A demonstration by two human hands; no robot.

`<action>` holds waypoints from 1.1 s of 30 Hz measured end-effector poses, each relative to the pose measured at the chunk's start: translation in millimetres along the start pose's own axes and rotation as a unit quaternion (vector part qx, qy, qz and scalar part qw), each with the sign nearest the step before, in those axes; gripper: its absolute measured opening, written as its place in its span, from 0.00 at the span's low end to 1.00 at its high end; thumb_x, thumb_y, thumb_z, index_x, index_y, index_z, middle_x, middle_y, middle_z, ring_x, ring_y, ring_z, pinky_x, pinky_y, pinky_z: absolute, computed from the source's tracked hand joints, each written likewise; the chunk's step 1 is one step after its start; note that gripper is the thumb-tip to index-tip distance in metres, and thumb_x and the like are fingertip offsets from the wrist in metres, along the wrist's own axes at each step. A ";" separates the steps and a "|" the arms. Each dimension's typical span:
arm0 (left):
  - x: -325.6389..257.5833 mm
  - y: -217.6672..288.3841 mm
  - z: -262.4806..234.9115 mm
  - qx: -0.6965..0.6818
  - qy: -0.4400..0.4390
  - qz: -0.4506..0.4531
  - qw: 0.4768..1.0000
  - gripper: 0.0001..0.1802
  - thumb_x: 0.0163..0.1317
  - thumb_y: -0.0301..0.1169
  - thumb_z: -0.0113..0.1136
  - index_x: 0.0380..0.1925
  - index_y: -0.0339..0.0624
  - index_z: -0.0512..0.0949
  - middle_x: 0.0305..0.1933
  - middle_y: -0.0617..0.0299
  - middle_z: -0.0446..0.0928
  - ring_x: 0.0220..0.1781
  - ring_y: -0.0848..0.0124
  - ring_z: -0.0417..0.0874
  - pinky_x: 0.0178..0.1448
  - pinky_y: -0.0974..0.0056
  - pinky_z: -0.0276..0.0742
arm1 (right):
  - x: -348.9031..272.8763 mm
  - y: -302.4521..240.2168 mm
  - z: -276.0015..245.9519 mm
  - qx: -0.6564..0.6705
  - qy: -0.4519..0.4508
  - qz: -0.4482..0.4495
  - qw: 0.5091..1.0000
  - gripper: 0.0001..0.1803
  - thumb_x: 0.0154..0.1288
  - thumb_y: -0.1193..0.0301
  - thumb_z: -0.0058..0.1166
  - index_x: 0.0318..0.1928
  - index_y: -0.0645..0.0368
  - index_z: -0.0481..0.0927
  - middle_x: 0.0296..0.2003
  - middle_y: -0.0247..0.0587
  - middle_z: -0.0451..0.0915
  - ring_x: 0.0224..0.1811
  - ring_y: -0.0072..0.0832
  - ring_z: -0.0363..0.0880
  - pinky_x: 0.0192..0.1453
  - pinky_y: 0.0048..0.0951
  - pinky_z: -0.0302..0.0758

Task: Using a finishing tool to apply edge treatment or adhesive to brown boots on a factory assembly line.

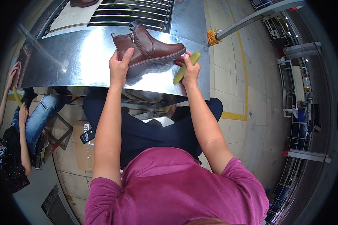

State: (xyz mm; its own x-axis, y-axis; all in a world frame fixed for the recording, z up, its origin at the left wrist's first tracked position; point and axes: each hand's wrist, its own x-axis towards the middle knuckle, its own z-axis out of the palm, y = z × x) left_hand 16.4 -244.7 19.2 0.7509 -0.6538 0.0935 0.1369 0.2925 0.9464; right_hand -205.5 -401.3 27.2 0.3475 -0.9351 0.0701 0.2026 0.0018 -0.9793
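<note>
Steel bench (pixel 82 63) under glare: I see the boot (pixel 148 48) lying on it, left hand (pixel 118 67) clamped on its heel side, right hand (pixel 189 71) fisted round a green stick (pixel 184 67) by the toe; I'd steady the heel and stroke lightly.

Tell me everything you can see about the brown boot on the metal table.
The brown boot is an ankle boot of smooth, leather-like material with a slight sheen. A zip runs up its side, there is a pull tab at the back of the collar, and a darker sole with a low heel. It stands upright on the shiny metal table, toe pointing right. The left hand grips its heel end; the right hand, holding a yellow-green stick-like tool, touches it near the toe.
</note>
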 end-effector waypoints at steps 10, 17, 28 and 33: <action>-3.9 4.3 2.4 -0.006 -0.005 0.013 1.000 0.26 0.67 0.45 0.71 0.53 0.35 0.82 0.48 0.59 0.84 0.47 0.72 0.82 0.56 0.67 0.76 | 1.6 3.6 -4.8 0.033 -0.010 0.000 0.999 0.26 0.73 0.60 0.60 0.62 0.67 0.75 0.44 0.45 0.85 0.42 0.32 0.86 0.48 0.36 0.85; -6.8 3.8 -3.2 -0.024 -0.023 0.005 0.999 0.28 0.64 0.40 0.75 0.57 0.33 0.79 0.51 0.59 0.84 0.49 0.72 0.82 0.58 0.66 0.77 | -3.6 -8.7 1.1 -0.011 -0.051 -0.015 0.999 0.33 0.74 0.57 0.60 0.70 0.66 0.71 0.52 0.41 0.82 0.52 0.29 0.82 0.53 0.33 0.82; -138.9 60.0 -34.8 0.267 -0.102 0.084 0.955 0.39 0.47 0.16 0.80 0.63 0.35 0.77 0.63 0.53 0.80 0.65 0.65 0.81 0.69 0.59 0.77 | -16.0 -20.4 -8.9 0.151 -0.218 0.119 0.957 0.35 0.77 0.58 0.53 0.74 0.66 0.64 0.68 0.53 0.76 0.58 0.30 0.81 0.62 0.31 0.77; -214.6 37.0 -93.6 0.248 0.013 -0.093 0.964 0.36 0.51 0.22 0.82 0.61 0.36 0.78 0.65 0.54 0.80 0.64 0.65 0.81 0.70 0.59 0.74 | -61.5 -10.3 43.4 0.301 -0.270 0.194 0.894 0.38 0.78 0.58 0.53 0.78 0.65 0.57 0.76 0.55 0.65 0.70 0.35 0.74 0.71 0.32 0.71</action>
State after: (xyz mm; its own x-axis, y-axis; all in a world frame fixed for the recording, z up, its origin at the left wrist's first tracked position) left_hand -79.1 -28.3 5.2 0.7596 -0.6435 -0.0947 -0.0497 -0.2027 0.9780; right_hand -189.3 -328.4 41.3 0.8567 -0.5157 -0.0116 0.3704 0.6308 -0.6818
